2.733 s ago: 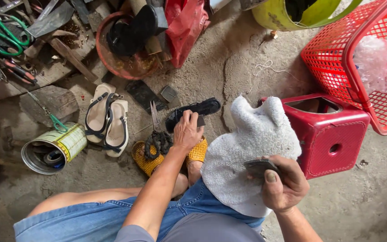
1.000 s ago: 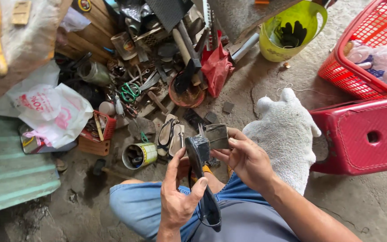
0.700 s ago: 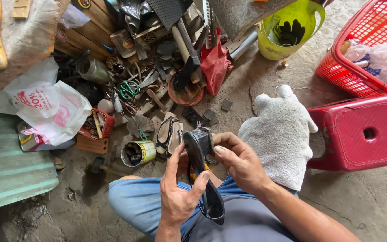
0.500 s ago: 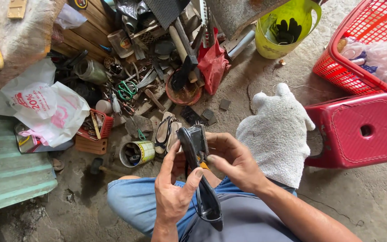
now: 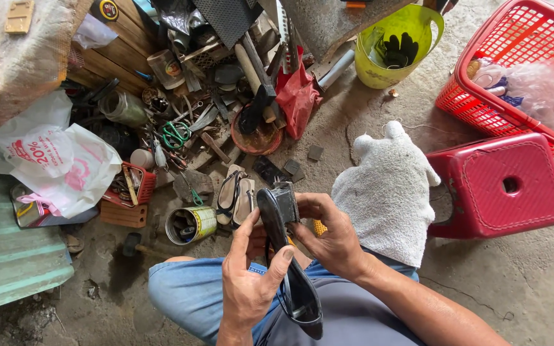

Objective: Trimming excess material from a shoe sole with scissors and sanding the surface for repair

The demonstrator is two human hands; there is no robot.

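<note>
A: Why is the slim black leather shoe [image 5: 288, 269] held sole-up over the lap?

B: It puts the heel end within reach. The left hand [image 5: 248, 282] wraps round the shoe's middle to steady it, while the right hand [image 5: 328, 234] closes its fingers on a small dark flat heel piece [image 5: 286, 202] pressed against the heel.

A: And the white fluffy towel [image 5: 386, 192]?

B: Draped over the right knee (probably as padding), beside the red plastic stool [image 5: 501, 186].

A: What can't you make out?

B: The heel itself sits behind the thumb, so whether the piece is fixed on is unclear. The red plastic basket [image 5: 482, 96] is cut off at the frame edge.
</note>
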